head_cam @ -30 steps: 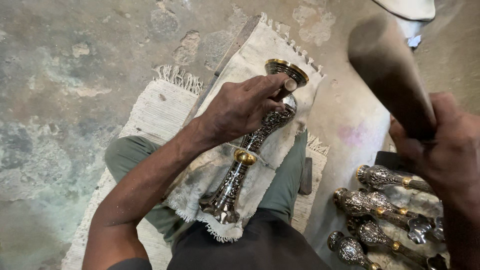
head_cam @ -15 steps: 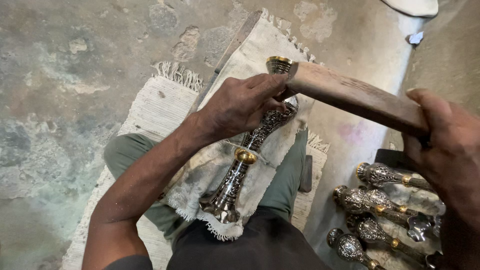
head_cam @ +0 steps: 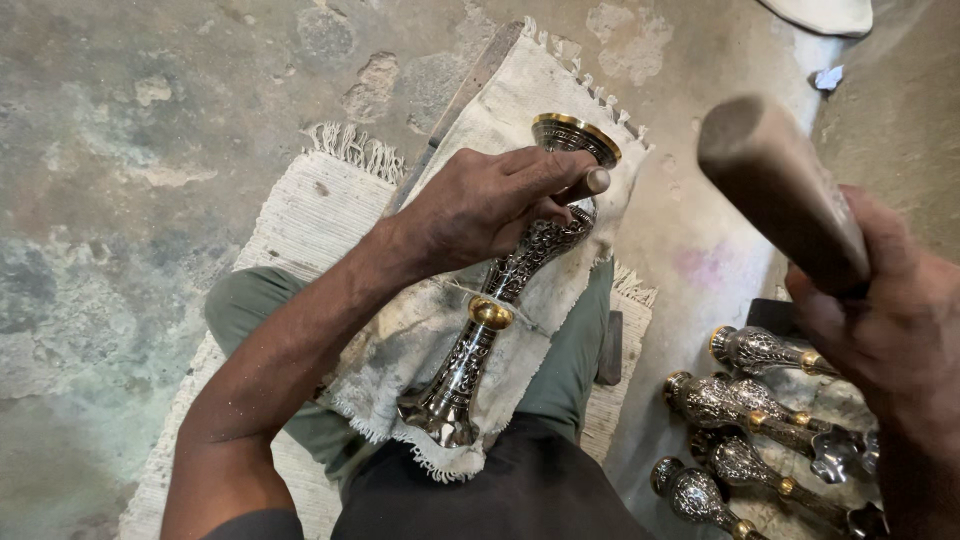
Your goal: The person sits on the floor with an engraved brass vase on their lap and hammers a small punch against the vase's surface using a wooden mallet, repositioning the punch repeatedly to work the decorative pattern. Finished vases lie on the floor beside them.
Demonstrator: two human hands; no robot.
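Head view: we are clasping the stiff, heavy-looking metal vase (head_cam: 500, 290) near its 1 o'clock rim with our left hand (head_cam: 490, 205), our right hand (head_cam: 890, 330) gripping a wooden mallet (head_cam: 775, 190).

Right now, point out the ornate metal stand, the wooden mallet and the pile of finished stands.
ornate metal stand (head_cam: 470, 365), head view, lower stem
wooden mallet (head_cam: 775, 185), head view, shaft
pile of finished stands (head_cam: 740, 405), head view, middle piece

Left of the engraved silver-and-brass vase stem (head_cam: 505, 290) lies open concrete floor (head_cam: 150, 150); right of it, a pile of similar ornate metal stems (head_cam: 760, 400) blocks the way
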